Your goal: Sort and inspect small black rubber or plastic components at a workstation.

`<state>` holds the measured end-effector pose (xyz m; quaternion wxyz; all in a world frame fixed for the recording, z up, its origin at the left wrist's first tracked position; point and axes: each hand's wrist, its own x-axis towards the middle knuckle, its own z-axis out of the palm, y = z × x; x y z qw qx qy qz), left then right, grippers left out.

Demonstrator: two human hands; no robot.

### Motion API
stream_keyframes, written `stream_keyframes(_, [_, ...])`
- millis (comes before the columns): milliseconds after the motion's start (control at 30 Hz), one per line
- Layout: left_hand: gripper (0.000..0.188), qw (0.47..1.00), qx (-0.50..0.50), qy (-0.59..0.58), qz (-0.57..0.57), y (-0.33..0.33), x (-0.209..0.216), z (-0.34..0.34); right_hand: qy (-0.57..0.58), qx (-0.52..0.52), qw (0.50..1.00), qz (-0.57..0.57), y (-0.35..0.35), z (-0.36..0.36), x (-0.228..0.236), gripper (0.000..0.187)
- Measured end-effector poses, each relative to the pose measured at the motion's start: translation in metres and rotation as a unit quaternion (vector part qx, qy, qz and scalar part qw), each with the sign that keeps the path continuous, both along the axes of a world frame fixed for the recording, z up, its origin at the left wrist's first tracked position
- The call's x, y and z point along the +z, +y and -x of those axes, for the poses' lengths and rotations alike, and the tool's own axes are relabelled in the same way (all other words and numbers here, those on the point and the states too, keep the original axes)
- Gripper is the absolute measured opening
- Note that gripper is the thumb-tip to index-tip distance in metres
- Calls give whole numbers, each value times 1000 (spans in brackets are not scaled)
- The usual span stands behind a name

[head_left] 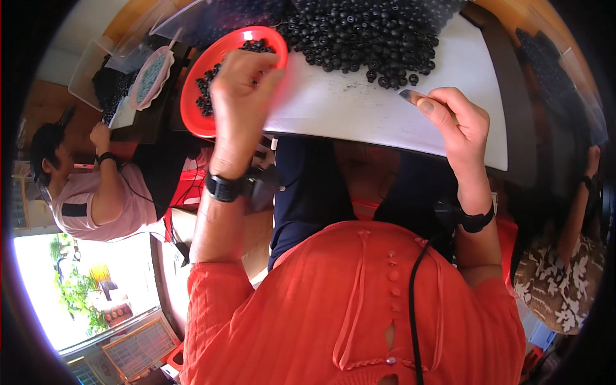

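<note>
My left hand [239,80] is over a round red plastic tray [190,114] that holds small black beads [206,102]. Its fingers are curled and pinched together, and whatever they hold is hidden. At the right, my right hand [459,122] hovers just above a white board [333,115]. Thumb and forefinger press together there, with a small dark tip [406,95] at their ends that I cannot identify. Close beyond that tip lies a large heap of round black beads [359,38], some showing holes.
A co-worker [96,196] sits at the left beside a pale scalloped dish [151,78] and dark beads in a clear bin [86,74]. Another person's patterned clothing [558,282] shows at the far right. A black cable [416,308] hangs down my front.
</note>
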<state>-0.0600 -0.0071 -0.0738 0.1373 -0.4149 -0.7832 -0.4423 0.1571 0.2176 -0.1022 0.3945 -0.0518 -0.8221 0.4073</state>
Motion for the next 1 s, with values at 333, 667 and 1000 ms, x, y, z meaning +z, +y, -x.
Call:
stream_keyframes(333, [21, 986, -89, 113, 85, 89, -31, -48, 24, -4, 1000, -1, 2, -4, 2, 16])
stream_keyframes(667, [15, 978, -90, 152, 113, 74, -23, -47, 44, -8, 999, 25, 2, -8, 1, 16])
stream_keyframes(1000, [17, 969, -130, 142, 153, 56, -21, -51, 14, -17, 1000, -4, 2, -1, -4, 19])
